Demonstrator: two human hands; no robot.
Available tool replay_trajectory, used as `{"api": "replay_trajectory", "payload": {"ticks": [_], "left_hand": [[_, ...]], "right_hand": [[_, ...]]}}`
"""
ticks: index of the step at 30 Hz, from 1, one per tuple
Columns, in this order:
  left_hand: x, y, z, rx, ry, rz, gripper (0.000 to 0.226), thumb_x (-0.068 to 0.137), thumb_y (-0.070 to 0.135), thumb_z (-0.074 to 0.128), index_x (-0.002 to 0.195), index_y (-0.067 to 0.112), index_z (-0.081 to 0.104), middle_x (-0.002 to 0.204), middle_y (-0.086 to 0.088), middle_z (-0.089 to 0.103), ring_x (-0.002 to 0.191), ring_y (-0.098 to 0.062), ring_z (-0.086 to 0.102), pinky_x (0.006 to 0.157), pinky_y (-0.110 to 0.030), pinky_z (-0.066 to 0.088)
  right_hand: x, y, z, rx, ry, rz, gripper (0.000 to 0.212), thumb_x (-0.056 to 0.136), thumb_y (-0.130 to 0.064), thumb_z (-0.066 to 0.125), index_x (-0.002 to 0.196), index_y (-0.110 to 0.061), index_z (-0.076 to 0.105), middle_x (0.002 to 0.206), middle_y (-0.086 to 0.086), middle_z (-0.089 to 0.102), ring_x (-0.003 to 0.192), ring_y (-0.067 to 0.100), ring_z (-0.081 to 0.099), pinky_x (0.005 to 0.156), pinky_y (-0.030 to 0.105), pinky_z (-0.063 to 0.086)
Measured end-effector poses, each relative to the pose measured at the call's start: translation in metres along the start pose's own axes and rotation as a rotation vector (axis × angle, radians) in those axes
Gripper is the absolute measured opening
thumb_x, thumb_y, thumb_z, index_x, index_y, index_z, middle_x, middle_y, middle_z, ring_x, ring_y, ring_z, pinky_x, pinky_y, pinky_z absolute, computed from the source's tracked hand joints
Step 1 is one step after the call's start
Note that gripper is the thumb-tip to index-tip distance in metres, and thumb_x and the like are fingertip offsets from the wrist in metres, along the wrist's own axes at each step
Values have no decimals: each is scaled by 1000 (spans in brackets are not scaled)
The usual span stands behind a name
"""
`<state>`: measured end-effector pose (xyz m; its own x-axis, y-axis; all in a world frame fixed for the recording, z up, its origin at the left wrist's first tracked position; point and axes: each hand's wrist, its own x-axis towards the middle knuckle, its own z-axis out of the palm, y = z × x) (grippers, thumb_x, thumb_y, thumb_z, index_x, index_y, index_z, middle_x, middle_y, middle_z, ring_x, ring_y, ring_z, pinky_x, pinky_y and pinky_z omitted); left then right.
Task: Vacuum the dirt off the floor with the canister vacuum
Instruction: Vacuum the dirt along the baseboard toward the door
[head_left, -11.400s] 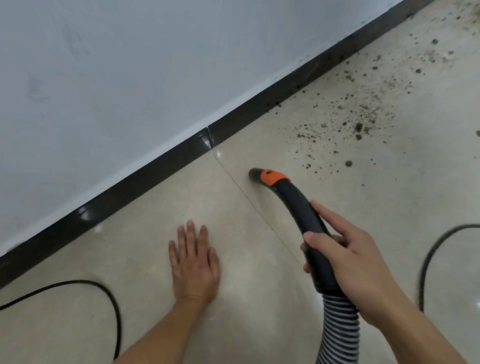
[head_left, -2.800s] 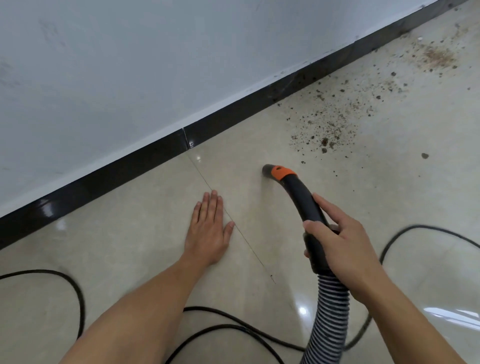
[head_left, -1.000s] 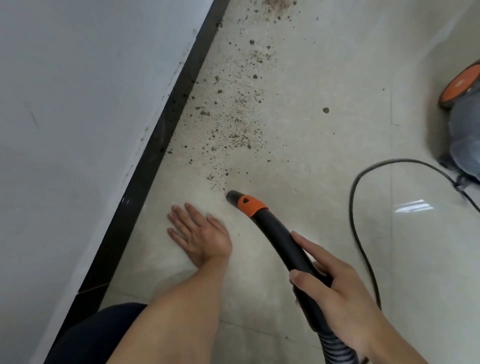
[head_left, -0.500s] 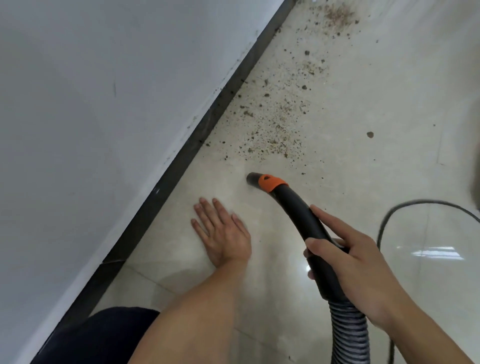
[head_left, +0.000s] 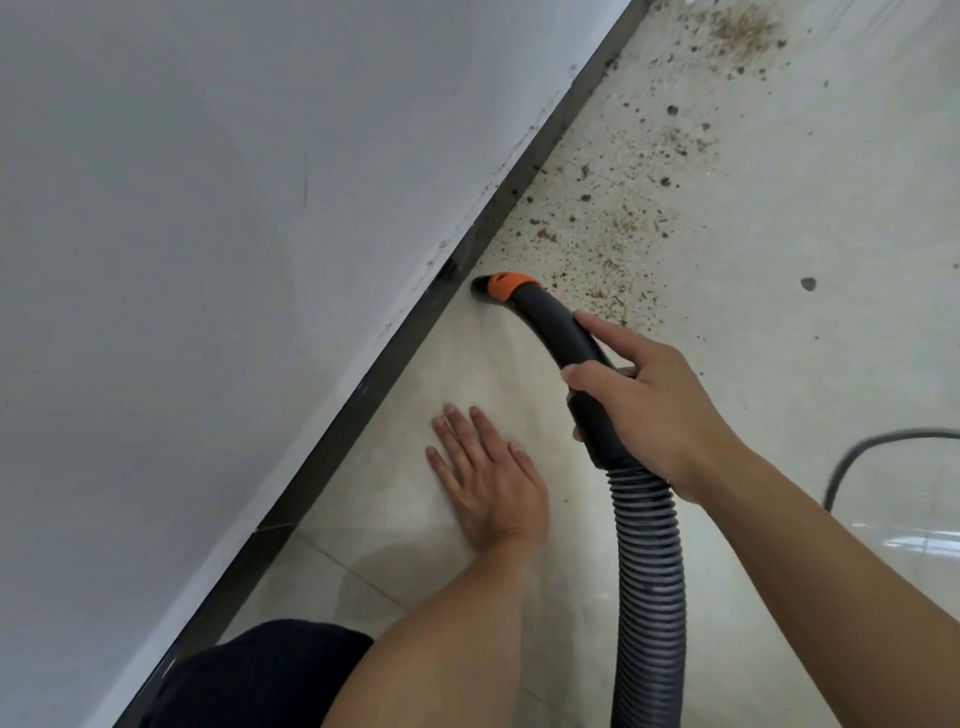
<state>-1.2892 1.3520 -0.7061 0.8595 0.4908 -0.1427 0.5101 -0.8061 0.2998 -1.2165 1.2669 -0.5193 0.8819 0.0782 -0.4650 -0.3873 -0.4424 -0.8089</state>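
My right hand (head_left: 654, 415) grips the hose handle (head_left: 558, 327), its mouth just beside the baseboard (head_left: 363, 384), the dirt (head_left: 608, 244) strewn ahead-right along the floor (head_left: 779, 364); my left hand (head_left: 493, 483) rests flat behind.

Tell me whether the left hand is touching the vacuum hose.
Apart. The head view shows the left hand flat on the floor, with a strip of it showing between that hand and the vacuum hose. The right hand grips the handle.

No readable text, label or number anywhere.
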Motion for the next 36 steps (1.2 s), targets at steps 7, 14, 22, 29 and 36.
{"api": "replay_trajectory", "payload": {"ticks": [7,14,22,29,36], "left_hand": [[0,-2,0,10,-13,-1,63,95,34,31,149,3,27,159,-20,16,148,-35,9,118,-54,9],[2,-2,-2,19,-40,-2,64,93,34,34,149,3,30,158,-21,19,147,-36,12,117,-54,10],[2,-3,0,12,-14,8,63,92,32,33,146,0,33,156,-24,22,146,-39,15,117,-55,8],[0,-3,-1,49,-46,12,65,94,33,26,150,2,23,159,-21,13,148,-35,6,119,-52,2],[-2,0,-4,36,-39,11,63,95,31,30,151,2,21,159,-21,11,148,-35,4,119,-51,-1]], "right_hand": [[-10,-2,-2,43,-136,47,50,88,-20,70,127,-49,58,85,10,76,70,30,71,78,49,59],[-43,19,-24,60,15,96,52,89,-19,68,132,-46,57,76,3,74,65,23,70,61,34,54],[-141,66,-63,168,219,265,53,90,-10,67,130,-45,59,74,13,71,59,30,67,53,32,55],[-156,82,-72,255,302,256,51,92,-12,66,130,-45,58,76,17,71,59,28,68,51,32,53],[-111,75,-42,186,204,150,52,90,-24,67,128,-55,52,90,10,73,76,30,71,71,41,61]]}}
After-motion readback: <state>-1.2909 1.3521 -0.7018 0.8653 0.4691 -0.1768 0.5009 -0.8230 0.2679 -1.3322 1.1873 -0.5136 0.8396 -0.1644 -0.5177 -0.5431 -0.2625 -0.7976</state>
